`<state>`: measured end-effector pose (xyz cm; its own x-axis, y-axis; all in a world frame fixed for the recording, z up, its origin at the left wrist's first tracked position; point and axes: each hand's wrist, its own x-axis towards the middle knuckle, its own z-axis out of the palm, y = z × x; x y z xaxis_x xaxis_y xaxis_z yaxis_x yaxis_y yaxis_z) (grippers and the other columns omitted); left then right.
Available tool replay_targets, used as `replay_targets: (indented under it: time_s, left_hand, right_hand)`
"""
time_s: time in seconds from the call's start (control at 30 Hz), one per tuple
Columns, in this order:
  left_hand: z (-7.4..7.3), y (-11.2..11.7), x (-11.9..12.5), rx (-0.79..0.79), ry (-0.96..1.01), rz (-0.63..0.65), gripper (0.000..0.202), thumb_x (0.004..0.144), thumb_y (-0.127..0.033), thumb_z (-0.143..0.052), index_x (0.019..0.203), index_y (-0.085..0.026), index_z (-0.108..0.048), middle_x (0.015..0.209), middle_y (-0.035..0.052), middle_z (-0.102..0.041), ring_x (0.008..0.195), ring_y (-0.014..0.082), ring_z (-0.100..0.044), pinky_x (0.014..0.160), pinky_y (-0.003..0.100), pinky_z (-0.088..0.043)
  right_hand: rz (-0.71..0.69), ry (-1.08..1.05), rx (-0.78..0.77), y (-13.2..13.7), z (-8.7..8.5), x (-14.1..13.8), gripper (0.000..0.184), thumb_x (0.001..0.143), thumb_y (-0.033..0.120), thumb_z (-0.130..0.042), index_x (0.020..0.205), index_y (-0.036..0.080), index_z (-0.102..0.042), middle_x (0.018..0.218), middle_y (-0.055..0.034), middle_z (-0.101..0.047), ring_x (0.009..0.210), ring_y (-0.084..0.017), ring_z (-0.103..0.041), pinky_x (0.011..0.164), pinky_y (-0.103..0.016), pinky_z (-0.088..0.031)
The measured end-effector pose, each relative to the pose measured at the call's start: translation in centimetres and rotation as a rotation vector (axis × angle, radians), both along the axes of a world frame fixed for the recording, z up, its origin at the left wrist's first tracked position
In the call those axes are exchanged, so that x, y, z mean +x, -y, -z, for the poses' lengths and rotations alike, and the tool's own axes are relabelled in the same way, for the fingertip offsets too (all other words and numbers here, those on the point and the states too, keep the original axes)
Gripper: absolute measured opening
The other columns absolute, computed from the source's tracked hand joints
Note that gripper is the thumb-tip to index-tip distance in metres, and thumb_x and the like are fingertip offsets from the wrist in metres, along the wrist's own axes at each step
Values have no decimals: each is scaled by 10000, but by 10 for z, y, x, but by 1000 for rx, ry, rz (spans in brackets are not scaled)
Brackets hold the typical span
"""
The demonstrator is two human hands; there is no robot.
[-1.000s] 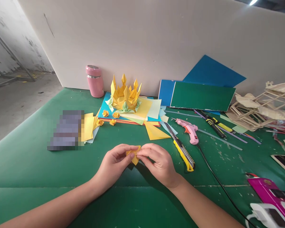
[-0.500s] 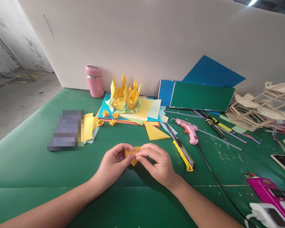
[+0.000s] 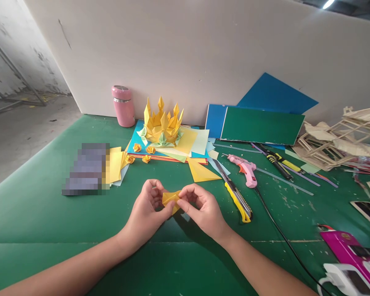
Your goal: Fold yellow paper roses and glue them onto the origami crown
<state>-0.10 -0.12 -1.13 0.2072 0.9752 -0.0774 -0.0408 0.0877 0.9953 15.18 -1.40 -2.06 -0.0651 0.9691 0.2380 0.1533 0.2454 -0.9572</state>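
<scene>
The left hand point(image 3: 144, 211) and right hand point(image 3: 206, 211) are drawn close together, each narrowed to a pinch, sharing one small yellow folded paper point(image 3: 170, 198). It is held on the wearer's side of the paper crown point(image 3: 162, 127), raised over the green tabletop point(image 3: 172, 265). Both thumbs press its near face, the left further in and the right by the edge. The fingers behind it are mostly hidden, so I can't tell how they back the layers.

For a clean crease, I'd let the left thumb act as the anchor and the right thumb and forefinger do the shaping. Line up edges and corners before pressing, then run the thumb outward from the anchored point; a light touch should do, since a piece this small could easily skew or crumple. If the layers spring apart, the tabletop in front of the crown would give a firmer backing.

Just in front of the crown, to its left, sit four paper roses point(image 3: 146, 158). To its right and nearer the wearer lies a yellow triangle of paper point(image 3: 202, 172), then a utility knife point(image 3: 234, 195), and further right of the crown a pink glue gun point(image 3: 248, 170).
</scene>
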Motion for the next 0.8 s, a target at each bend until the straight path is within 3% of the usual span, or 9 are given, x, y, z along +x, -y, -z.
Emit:
replay_targets:
  time_s: [0.17, 0.4, 0.8]
  left_hand:
    - [1, 2, -2, 86, -87, 30, 336, 680, -229, -679, 820, -233, -374, 699, -71, -544, 646, 101, -574, 624, 238, -474]
    - [2, 2, -3, 155, -176, 68, 288, 705, -215, -637, 836, -229, -380, 693, -72, -514, 627, 95, -531, 606, 238, -460]
    - [-1, 2, -1, -15, -56, 72, 362, 641, -230, -689, 816, -230, -372, 663, -85, -524, 573, 81, -535, 545, 210, -442]
  right_hand:
    - [18, 148, 166, 3, -3, 0, 30, 779, 207, -610, 753, 193, -604, 700, -8, -603, 630, -129, -558, 597, -252, -497]
    - [34, 217, 282, 4, -5, 0, 129, 787, 143, -565, 673, 202, -551, 659, 7, -551, 624, -130, -532, 583, -249, -473]
    - [67, 355, 506, 3, -2, 2, 96, 832, 138, -584, 776, 207, -618, 694, -15, -641, 657, -144, -587, 619, -276, -504]
